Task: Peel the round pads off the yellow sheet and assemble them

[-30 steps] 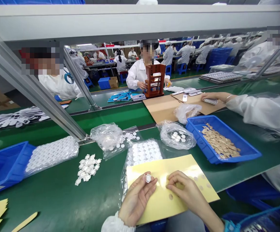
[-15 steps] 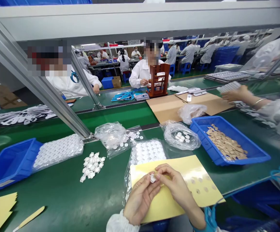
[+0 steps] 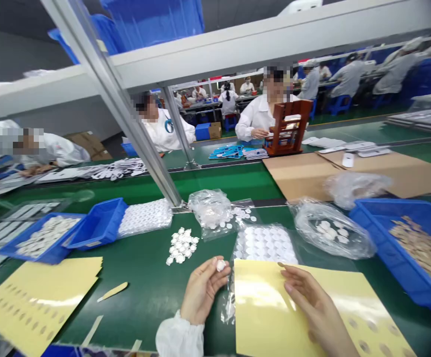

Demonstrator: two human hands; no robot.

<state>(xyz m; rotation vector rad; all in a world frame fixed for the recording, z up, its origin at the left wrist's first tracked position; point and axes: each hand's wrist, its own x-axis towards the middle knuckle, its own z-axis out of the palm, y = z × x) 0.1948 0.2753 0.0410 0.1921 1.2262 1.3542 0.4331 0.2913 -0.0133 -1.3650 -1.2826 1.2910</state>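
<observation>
My left hand pinches a small white round part between thumb and fingers, held left of the yellow backing sheet. My right hand rests on that yellow sheet with fingers loosely stretched and nothing in them. A loose pile of the same white round parts lies on the green table ahead of my left hand. A clear bag of white discs lies just beyond the yellow sheet.
Blue bin of tan pieces at right; blue bins at left. Another yellow sheet and a small stick at lower left. Plastic bags, a slanted metal post, people in white coats across the belt.
The view swung left. My hands came apart: the left carried the white part off the yellow sheet to the left, and the right settled flat on the sheet.
</observation>
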